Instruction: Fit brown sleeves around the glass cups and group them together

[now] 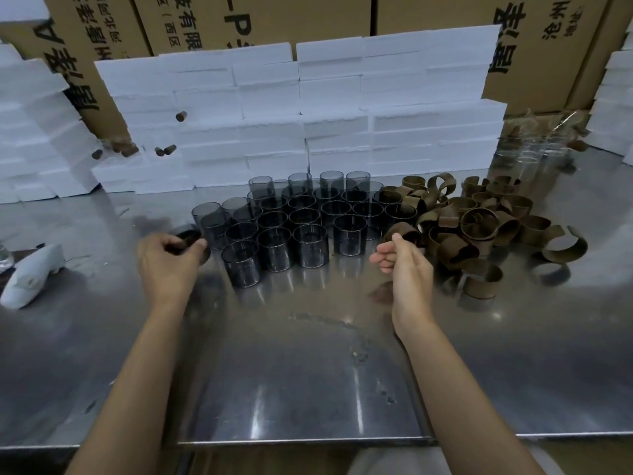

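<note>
**Inspector:** Steel worktop [308, 371], nearest edge first. Front lip runs straight across just ahead of the person's body; a seam shows low at centre. Surface is brushed, reflective, with scuffs and small marks between the forearms. That near stretch is the widest bare area in view.

**Clerk:** Hands?

**Inspector:** Left hand [168, 260] is curled around a dark cup [186, 238], tipped on its side, at the left edge of the cup group. Right hand [406, 260] pinches a brown sleeve [407, 233] between thumb and fingers, at the gap between the cups and the sleeve heap.

**Clerk:** Cups?

**Inspector:** Grouped glass cups [305, 221], smoky, straight-walled cylinders, upright, packed rim to rim in rows at table centre. Whether any carry sleeves, I cannot tell.

**Clerk:** To the right?

**Inspector:** Loose pile of brown sleeves [479, 224], matte, card-like bands; some closed rings, some open curls, tumbled on one another. Clear glasses [534, 149] stand beyond them, far right.

**Clerk:** Left side?

**Inspector:** White glove-like item [30, 275] lies flat near the left margin, well apart from the cups.

**Clerk:** Rear boundary?

**Inspector:** Stacked white foam blocks [301, 114], rough-edged, walling off the back; printed cardboard cartons [274, 18] behind them.
</note>
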